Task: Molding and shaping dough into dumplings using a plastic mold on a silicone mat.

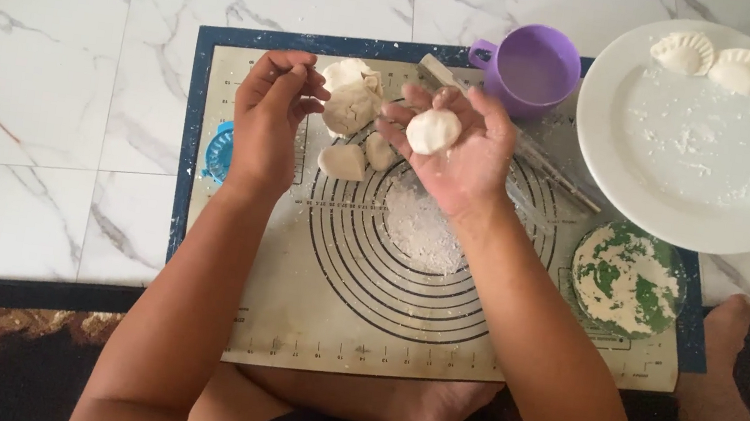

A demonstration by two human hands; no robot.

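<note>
white dough everywhere: i am resting a small round dough ball (433,131) on the upturned palm of my right hand (460,149), fingers half curled into a loose cup around it, not squeezing, so it is sitting up off the floury baking mat (264,321). my left hand (270,115) is hovering beside it, fingertips pinched together; whether they are nipping a scrap of dough i cannot tell. just between and beyond my hands, the dough pieces (351,106) are lying in a cluster on the mat, near at hand. a flour patch (421,226) is sitting under my right wrist. the purple cup (531,67), the white plate (687,184) carrying two folded dumplings (713,60), and the green floured dish (629,278) are all lying to my right.
</note>
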